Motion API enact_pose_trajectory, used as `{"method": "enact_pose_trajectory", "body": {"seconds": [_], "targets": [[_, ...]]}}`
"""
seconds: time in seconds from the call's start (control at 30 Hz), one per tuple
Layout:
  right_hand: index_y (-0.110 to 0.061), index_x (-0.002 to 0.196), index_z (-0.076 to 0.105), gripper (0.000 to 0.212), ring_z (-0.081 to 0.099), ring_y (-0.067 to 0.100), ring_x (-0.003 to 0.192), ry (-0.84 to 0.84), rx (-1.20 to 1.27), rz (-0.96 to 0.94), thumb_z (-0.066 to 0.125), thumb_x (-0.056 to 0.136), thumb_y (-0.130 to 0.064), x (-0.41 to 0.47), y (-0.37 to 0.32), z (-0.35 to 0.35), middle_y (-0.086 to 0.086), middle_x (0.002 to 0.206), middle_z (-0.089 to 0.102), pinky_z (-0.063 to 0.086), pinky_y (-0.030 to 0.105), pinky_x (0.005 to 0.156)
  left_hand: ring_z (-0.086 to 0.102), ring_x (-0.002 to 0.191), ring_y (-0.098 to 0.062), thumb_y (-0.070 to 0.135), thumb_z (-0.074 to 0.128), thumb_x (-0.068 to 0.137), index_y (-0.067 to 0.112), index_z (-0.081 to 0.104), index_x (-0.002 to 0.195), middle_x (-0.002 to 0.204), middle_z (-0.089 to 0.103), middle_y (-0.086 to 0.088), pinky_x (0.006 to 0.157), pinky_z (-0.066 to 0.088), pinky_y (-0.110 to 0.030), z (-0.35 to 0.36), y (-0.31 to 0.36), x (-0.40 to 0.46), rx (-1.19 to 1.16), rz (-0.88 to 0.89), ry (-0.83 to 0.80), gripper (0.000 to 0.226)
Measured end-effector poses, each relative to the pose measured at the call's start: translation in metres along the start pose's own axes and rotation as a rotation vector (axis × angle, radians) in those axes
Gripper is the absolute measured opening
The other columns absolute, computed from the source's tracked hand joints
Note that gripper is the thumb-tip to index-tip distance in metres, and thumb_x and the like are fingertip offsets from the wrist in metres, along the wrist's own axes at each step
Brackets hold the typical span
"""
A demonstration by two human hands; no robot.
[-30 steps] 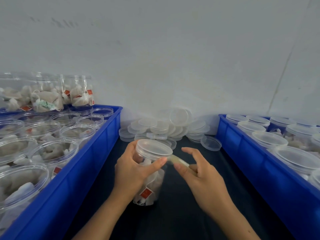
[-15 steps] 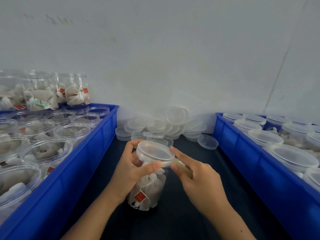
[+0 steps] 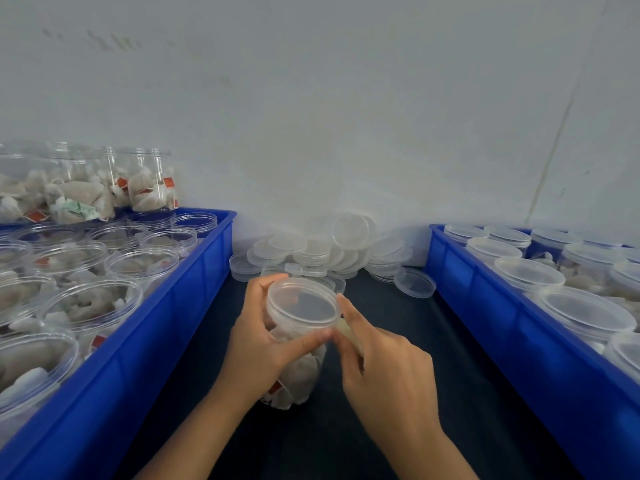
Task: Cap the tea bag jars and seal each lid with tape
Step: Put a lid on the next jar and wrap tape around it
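Observation:
A clear jar of tea bags (image 3: 300, 372) stands on the dark table between two blue crates, with a translucent lid (image 3: 303, 304) on top. My left hand (image 3: 258, 344) grips the jar just under the lid, thumb pressed on the lid's near rim. My right hand (image 3: 384, 365) pinches a strip of pale tape (image 3: 348, 335) that runs to the lid's rim beside my left thumb. Its index finger lies along the right side of the lid.
The left blue crate (image 3: 166, 323) holds several uncapped jars, with more filled jars stacked behind. The right blue crate (image 3: 512, 344) holds several capped jars. A heap of loose lids (image 3: 329, 251) lies against the wall behind the jar.
My right hand has moved in toward the jar, bringing the tape from a stretched span up against the lid's rim. The jar has tilted slightly, and my left thumb stays on the rim.

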State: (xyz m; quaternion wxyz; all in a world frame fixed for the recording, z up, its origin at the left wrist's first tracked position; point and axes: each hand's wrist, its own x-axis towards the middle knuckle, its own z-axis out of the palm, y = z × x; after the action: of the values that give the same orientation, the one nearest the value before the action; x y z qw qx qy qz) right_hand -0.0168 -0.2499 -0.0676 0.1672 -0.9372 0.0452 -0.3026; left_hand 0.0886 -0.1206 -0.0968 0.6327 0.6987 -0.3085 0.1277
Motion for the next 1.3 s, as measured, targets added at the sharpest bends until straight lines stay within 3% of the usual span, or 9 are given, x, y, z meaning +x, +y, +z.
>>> {"method": "enact_pose_trajectory", "body": {"seconds": [0.17, 0.33, 0.47, 0.6, 0.7, 0.77, 0.93, 1.1, 1.3], "targets": [[-0.043, 0.148, 0.023, 0.048, 0.044, 0.003, 0.061, -0.031, 0.049, -0.028, 0.029, 0.100, -0.046, 0.003, 0.011, 0.003, -0.019, 0.066, 0.038, 0.029, 0.015, 0.051, 0.062, 0.102, -0.001, 0.052, 0.084, 0.047, 0.031, 0.048, 0.114, 0.108, 0.061, 0.020, 0.079, 0.049, -0.010, -0.001, -0.001, 0.002, -0.089, -0.082, 0.029, 0.079], [-0.039, 0.125, 0.047, 0.041, 0.056, 0.005, 0.074, -0.160, 0.052, 0.036, 0.025, 0.096, -0.058, 0.008, 0.019, -0.007, -0.016, 0.070, 0.050, 0.045, 0.024, 0.067, 0.066, 0.098, -0.006, 0.047, 0.085, 0.045, 0.024, 0.052, 0.114, 0.104, 0.066, 0.013, 0.077, 0.051, -0.013, -0.008, 0.001, 0.005, -0.152, -0.113, -0.017, 0.080], [-0.043, 0.134, 0.040, 0.043, 0.057, 0.003, 0.089, -0.188, 0.058, 0.031, 0.025, 0.096, -0.058, 0.012, 0.021, -0.011, -0.015, 0.093, 0.061, 0.043, 0.023, 0.074, 0.068, 0.098, -0.012, 0.044, 0.084, 0.045, 0.020, 0.054, 0.116, 0.105, 0.069, 0.004, 0.076, 0.054, -0.018, -0.012, 0.001, 0.006, -0.234, -0.175, -0.077, 0.080], [-0.050, 0.140, 0.034, 0.044, 0.057, 0.003, 0.096, -0.191, 0.086, 0.022, 0.026, 0.097, -0.056, 0.012, 0.020, -0.013, -0.015, 0.101, 0.064, 0.043, 0.023, 0.080, 0.069, 0.096, -0.014, 0.040, 0.083, 0.046, 0.013, 0.054, 0.119, 0.104, 0.072, 0.001, 0.073, 0.054, -0.019, -0.014, 0.001, 0.006, -0.328, -0.239, -0.124, 0.084], [-0.052, 0.140, 0.034, 0.045, 0.057, 0.005, 0.101, -0.170, 0.085, 0.038, 0.028, 0.096, -0.057, 0.012, 0.020, -0.013, -0.013, 0.107, 0.065, 0.045, 0.023, 0.083, 0.070, 0.096, -0.015, 0.051, 0.090, 0.037, 0.012, 0.055, 0.120, 0.104, 0.072, -0.002, 0.074, 0.055, -0.022, -0.013, 0.002, 0.007, -0.354, -0.264, -0.159, 0.098], [-0.051, 0.139, 0.037, 0.045, 0.058, 0.005, 0.098, -0.128, 0.064, 0.031, 0.029, 0.095, -0.057, 0.012, 0.020, -0.014, -0.012, 0.103, 0.065, 0.046, 0.021, 0.080, 0.069, 0.095, -0.016, 0.059, 0.090, 0.033, 0.014, 0.056, 0.118, 0.104, 0.072, -0.003, 0.075, 0.056, -0.025, -0.012, 0.003, 0.007, -0.367, -0.283, -0.174, 0.103], [-0.052, 0.136, 0.042, 0.047, 0.058, 0.005, 0.087, -0.047, 0.038, 0.005, 0.026, 0.092, -0.058, 0.011, 0.019, -0.017, -0.012, 0.090, 0.064, 0.047, 0.020, 0.075, 0.069, 0.087, -0.010, 0.046, 0.087, 0.039, 0.015, 0.053, 0.114, 0.096, 0.072, 0.002, 0.072, 0.056, -0.023, -0.011, 0.001, 0.008, -0.383, -0.299, -0.164, 0.088], [-0.047, 0.130, 0.052, 0.046, 0.062, 0.009, 0.092, 0.045, 0.011, -0.038, 0.029, 0.092, -0.056, 0.009, 0.015, -0.021, -0.011, 0.094, 0.069, 0.049, 0.022, 0.075, 0.070, 0.086, -0.011, 0.043, 0.082, 0.045, 0.015, 0.051, 0.114, 0.093, 0.073, 0.008, 0.073, 0.058, -0.027, -0.010, -0.002, 0.009, -0.387, -0.303, -0.122, 0.081], [-0.026, 0.111, 0.072, 0.030, 0.058, 0.008, 0.055, 0.235, -0.016, -0.121, 0.050, 0.095, -0.040, 0.008, 0.013, -0.025, -0.008, 0.062, 0.063, 0.050, 0.027, 0.053, 0.070, 0.093, -0.013, 0.050, 0.081, 0.046, 0.020, 0.050, 0.114, 0.097, 0.071, 0.011, 0.081, 0.059, -0.033, -0.009, -0.003, 0.010, -0.342, -0.312, -0.091, 0.081]]}}
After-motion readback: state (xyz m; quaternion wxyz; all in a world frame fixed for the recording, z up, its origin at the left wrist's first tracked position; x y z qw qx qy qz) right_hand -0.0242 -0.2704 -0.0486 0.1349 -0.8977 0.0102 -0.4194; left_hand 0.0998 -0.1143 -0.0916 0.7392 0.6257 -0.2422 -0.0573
